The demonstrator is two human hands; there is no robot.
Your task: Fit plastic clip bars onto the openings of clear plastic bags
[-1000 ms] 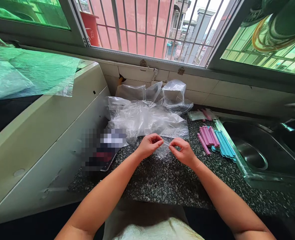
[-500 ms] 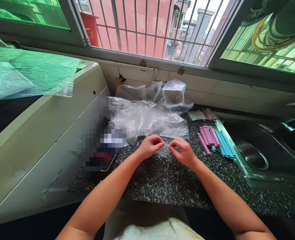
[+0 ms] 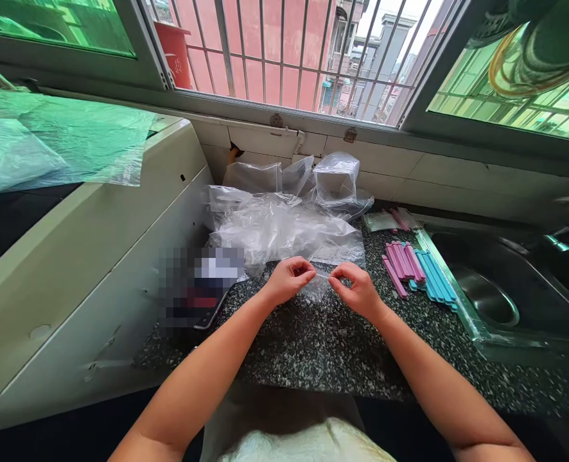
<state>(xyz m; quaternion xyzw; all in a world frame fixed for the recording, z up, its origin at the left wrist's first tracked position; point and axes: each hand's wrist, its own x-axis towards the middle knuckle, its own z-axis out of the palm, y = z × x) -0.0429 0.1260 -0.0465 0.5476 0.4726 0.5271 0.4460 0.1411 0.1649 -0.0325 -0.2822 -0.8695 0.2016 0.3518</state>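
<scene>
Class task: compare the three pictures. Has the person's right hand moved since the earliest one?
Barely: the right hand keeps pinching the small clear bag at nearly the same spot left of the pink sticks, as does the left hand.

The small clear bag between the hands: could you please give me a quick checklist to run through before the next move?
1. Left hand pinches the small clear bag at its top edge: ok.
2. Right hand pinches the same edge: ok.
3. Bag hangs over bare countertop: ok.
4. Bag mouth open or shut: cannot tell.
5. Pink sticks and blue sticks lie close by, right of the hands: ok.
6. Pile of clear bags lies behind, apart from both hands: ok.
</scene>
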